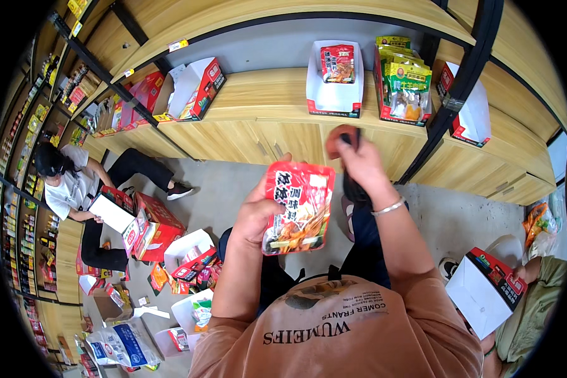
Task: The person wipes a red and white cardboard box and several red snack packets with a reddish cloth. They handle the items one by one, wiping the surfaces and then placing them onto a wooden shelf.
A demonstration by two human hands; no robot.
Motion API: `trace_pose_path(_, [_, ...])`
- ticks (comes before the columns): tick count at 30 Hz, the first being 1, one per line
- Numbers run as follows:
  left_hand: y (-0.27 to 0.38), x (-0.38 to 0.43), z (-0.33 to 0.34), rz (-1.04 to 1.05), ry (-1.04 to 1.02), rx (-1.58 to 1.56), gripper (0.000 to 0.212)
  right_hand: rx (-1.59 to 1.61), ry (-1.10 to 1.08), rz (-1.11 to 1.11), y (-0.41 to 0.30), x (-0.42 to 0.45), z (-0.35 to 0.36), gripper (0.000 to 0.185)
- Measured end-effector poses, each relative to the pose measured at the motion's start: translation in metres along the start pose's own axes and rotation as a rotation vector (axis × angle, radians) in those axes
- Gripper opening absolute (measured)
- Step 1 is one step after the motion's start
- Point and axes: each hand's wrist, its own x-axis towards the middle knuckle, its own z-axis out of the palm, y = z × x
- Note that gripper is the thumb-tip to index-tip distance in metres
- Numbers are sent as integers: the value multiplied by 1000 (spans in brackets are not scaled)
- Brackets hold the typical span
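Note:
My left hand [253, 215] grips a red plastic seasoning packet [307, 201], its printed front facing up, with the thumb lying over its left edge. Up and to the right of it, my right hand [366, 163] is closed around a handheld device [333, 141] with red and black parts. The device is blurred, so its exact kind is unclear; it is apart from the packet. Beyond both hands, a white-lined display carton [334, 101] stands on the wooden shelf with a similar red packet [338, 64] in it.
Green and yellow packets [408, 85] fill a neighbouring carton. A black shelf post [458, 94] rises at right. A seated person [75, 175] handles a box at left; another person's hand [519, 274] touches a carton [482, 293]. Cartons and loose packets [198, 279] litter the floor.

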Motion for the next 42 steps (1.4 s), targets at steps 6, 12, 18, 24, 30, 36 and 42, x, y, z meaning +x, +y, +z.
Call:
trace_pose_path(6, [-17,15,-20,-67,49,-324,40,218,62,-538,-24,-51,-2,36])
trace_pose_path(12, [-43,23,-4,12,9,-496,45,-430,46,-794,-29,-62,42,51])
trace_pose_path(18, [-19,15,13,88,64,-461,42,252,-9,-349,0,-21,44,31])
trace_pose_path(24, [-3,22,-2,235,52,-491,45,466,-172,-247,33,-53,52,28])
trace_pose_path(30, [0,23,-14,210,104,-525,42,459,-280,-291,19,-56,7,24])
trace_pose_path(36, [-17,30,10,85,-93,-619,48,242,-31,-663,-38,-46,27,45])
trace_pose_path(42, [1,31,8,45,-59,-487,47,-523,-80,-1025,-17,-83,75,53])
